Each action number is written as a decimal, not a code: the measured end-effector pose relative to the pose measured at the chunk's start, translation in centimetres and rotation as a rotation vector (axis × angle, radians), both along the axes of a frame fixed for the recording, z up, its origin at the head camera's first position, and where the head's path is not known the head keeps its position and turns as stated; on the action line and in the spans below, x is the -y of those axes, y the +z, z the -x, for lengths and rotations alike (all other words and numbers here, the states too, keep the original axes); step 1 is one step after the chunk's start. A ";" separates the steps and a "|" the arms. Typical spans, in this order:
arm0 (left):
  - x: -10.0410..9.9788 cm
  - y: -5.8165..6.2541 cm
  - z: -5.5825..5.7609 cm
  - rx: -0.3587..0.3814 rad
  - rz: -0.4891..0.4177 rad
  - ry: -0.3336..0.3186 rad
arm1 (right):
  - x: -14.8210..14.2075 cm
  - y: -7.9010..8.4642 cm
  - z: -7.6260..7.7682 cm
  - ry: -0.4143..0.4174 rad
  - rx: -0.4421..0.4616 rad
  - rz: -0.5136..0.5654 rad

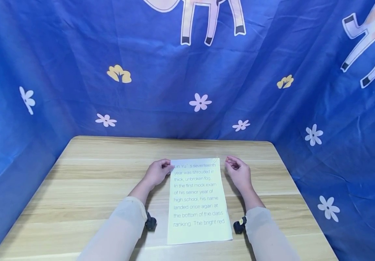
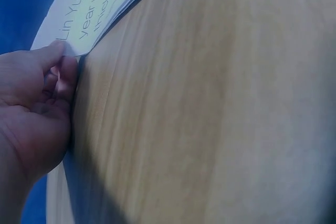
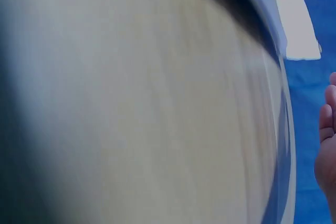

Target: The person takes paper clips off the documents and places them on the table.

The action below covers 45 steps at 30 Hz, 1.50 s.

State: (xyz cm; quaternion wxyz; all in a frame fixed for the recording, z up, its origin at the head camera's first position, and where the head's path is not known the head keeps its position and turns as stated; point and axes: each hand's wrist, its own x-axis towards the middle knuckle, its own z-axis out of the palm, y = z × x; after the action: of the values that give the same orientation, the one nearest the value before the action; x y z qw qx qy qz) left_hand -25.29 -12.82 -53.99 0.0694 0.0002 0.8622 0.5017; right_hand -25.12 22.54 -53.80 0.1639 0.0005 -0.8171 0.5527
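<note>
A small stack of printed paper sheets (image 1: 195, 233) with large English text is held up over the wooden table in the head view. At its top left corner, my left hand (image 1: 158, 172) pinches the sheets between thumb and fingers. The left wrist view shows the left hand (image 2: 39, 98) with its thumb on the printed side of the paper (image 2: 79, 17) and several layered edges. A small paper clip (image 1: 215, 160) sits at the top right corner. Just right of that corner, my right hand (image 1: 239, 172) is apart from the paper, fingers loosely curled, holding nothing.
The light wooden table (image 1: 86, 188) has rounded far corners. Blue fabric (image 1: 155, 108) printed with flowers and animals hangs behind it and on both sides. Each wrist wears a dark camera, the left camera (image 1: 150, 222) and the right camera (image 1: 239, 226).
</note>
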 end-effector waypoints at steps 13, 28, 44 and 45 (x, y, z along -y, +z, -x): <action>-0.2 0.3 -0.4 -0.015 0.018 -0.004 | -4.5 0.1 1.1 0.029 0.128 -0.347; -0.4 0.1 -0.3 -0.032 0.040 0.012 | -5.6 0.2 2.0 0.096 0.330 -0.505; -0.6 0.1 -0.3 -0.027 0.042 0.024 | -5.5 0.0 2.2 0.101 0.376 -0.512; -0.6 0.1 -0.3 -0.030 0.045 0.024 | -5.6 0.0 2.2 0.104 0.376 -0.515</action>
State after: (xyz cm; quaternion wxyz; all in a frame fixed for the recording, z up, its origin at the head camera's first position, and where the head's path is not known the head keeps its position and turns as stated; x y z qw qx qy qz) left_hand -24.98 -12.22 -53.88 0.0506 -0.0043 0.8743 0.4828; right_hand -27.31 28.13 -53.82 -0.0239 -0.0184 -0.9450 0.3256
